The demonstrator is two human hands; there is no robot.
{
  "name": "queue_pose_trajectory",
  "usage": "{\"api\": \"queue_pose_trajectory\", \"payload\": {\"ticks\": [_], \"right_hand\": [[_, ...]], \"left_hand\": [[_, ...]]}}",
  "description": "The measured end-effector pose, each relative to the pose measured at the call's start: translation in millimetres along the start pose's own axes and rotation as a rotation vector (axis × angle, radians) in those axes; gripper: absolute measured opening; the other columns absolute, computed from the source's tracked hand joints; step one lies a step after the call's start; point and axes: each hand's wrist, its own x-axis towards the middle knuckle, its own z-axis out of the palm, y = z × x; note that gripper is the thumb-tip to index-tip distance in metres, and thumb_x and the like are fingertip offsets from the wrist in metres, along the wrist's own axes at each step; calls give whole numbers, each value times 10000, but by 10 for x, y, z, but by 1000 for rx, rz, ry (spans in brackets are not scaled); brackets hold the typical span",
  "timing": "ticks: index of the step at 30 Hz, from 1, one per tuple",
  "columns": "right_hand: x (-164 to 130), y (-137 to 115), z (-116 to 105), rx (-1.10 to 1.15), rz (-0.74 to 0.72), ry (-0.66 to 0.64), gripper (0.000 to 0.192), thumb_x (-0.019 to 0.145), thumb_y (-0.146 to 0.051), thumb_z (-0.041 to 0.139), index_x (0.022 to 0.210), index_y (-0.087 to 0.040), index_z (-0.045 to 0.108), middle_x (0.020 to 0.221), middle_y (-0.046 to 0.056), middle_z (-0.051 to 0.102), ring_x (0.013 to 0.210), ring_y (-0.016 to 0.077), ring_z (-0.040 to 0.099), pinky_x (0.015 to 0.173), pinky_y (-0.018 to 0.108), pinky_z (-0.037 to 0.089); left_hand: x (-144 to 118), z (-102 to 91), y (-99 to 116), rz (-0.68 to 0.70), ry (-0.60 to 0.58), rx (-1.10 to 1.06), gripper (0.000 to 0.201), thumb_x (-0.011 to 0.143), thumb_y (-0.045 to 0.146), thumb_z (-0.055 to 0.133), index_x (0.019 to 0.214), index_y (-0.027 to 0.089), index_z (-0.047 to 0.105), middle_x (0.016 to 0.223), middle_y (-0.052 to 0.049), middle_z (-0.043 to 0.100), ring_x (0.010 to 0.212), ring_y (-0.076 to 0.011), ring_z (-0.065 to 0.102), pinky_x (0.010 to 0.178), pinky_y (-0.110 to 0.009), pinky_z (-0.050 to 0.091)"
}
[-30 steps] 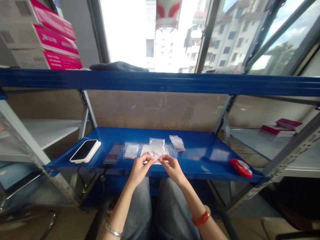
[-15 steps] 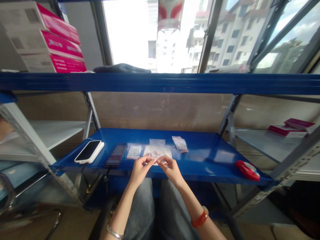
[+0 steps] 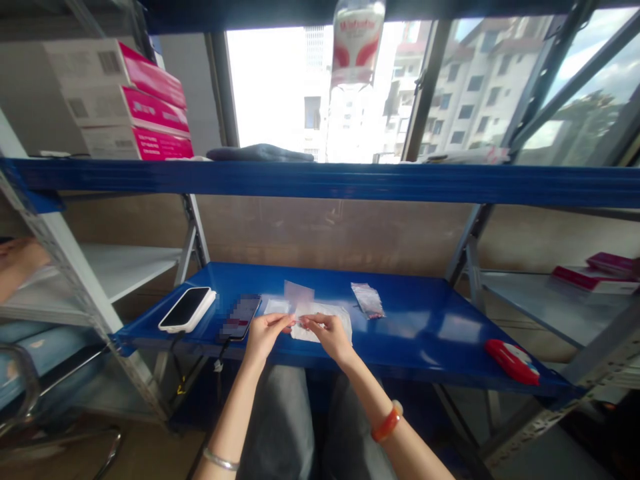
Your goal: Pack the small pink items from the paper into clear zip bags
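Just over the blue shelf, my left hand (image 3: pixel 267 333) and my right hand (image 3: pixel 330 335) meet with thumbs and fingers pinched. A small clear plastic bag (image 3: pixel 299 292) rises from between their fingertips, its lower edge hidden by them. Behind and under the hands lies a whitish crinkled bag (image 3: pixel 341 317); what it holds is too blurred to tell. Left of it sits a stack of clear bags (image 3: pixel 276 305). Off to the right is a bunch of small clear bags (image 3: pixel 367 300) with reddish bits at the lower end.
A phone (image 3: pixel 245 317) and a white-cased device (image 3: pixel 187 309) lie on the blue shelf (image 3: pixel 420 300), left side. A red-and-white object (image 3: pixel 513 362) rests near its right edge. Above runs a blue beam (image 3: pixel 320 181). Another person's hand (image 3: pixel 23 260) shows at far left.
The clear bag has shifted left and now tilts between my hands. My hands have moved slightly left relative to the whitish bag. The camera view has tipped upward.
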Motion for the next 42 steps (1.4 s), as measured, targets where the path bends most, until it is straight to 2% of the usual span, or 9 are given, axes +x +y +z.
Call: {"api": "queue_pose_trajectory", "payload": {"ticks": [3, 8, 16, 22, 27, 31, 34, 37, 42], "right_hand": [[169, 76, 175, -132, 91, 65, 316, 755, -461, 565, 772, -190, 727, 724, 75, 709, 728, 221, 634, 699, 324, 446], [360, 174, 465, -575, 149, 156, 300, 813, -392, 514, 741, -183, 717, 766, 97, 697, 856, 260, 603, 833, 403, 381], [281, 245, 713, -876, -49, 26, 259, 839, -205, 455, 874, -196, 712, 1013, 127, 628, 999, 281, 515, 840, 402, 352], [218, 281, 745, -942, -117, -70, 275, 827, -191, 444, 882, -174, 713, 1038, 133, 605, 1024, 277, 479, 858, 399, 345], [131, 248, 706, -903, -181, -63, 288, 841, -205, 430, 966, -155, 684, 1110, 141, 584, 1076, 268, 474, 897, 375, 362], [93, 220, 446, -866, -249, 34, 380, 860, -272, 436, 1214, -194, 549, 1251, 115, 520, 1193, 260, 414, 963, 366, 337], [258, 245, 53, -946, -113, 115, 388, 864, -289, 435, 1220, -182, 546, 1298, 137, 486, 1231, 278, 385, 981, 385, 314], [594, 350, -402, -1051, 46, 220, 446, 863, -323, 446, 1279, -166, 486, 1355, 174, 420, 1251, 294, 359, 979, 408, 298], [1082, 664, -996, -1170, 239, 232, 671, 813, -484, 513, 1392, -198, 330, 1483, 186, 190, 1346, 345, 166, 1006, 483, 213]], "left_hand": [[144, -42, -130, 17, 92, 50, 287, 684, 400, 661, 789, 133, 672, 744, -89, 731, 701, -227, 685, 608, -294, 519], [328, -150, -326, 4, 298, 444, 215, 725, 337, 622, 843, 163, 581, 753, -93, 720, 757, -253, 678, 623, -305, 466], [306, -141, -579, 27, 318, 991, 165, 789, 238, 542, 918, 169, 618, 959, -135, 646, 991, -314, 554, 674, -343, 431], [275, -111, -656, 118, 386, 1067, 249, 780, 228, 542, 1010, 163, 610, 1015, -141, 598, 986, -316, 516, 723, -362, 435], [316, -164, -669, 233, 388, 952, 143, 754, 151, 535, 868, 192, 610, 951, -89, 626, 951, -266, 547, 845, -371, 414], [384, -260, -531, 292, 426, 818, 150, 755, 121, 493, 837, 200, 590, 929, -73, 643, 954, -249, 564, 884, -374, 406], [375, -227, -355, 340, 434, 745, 136, 763, 137, 485, 828, 197, 589, 931, -80, 640, 954, -254, 568, 888, -380, 405], [270, 5, -212, 404, 392, 677, 124, 792, 162, 468, 815, 196, 585, 894, -76, 639, 912, -249, 572, 849, -383, 423], [-97, 639, -142, 543, 101, 537, 152, 803, 132, 456, 824, 213, 583, 872, -63, 642, 875, -226, 573, 792, -368, 449]]}}
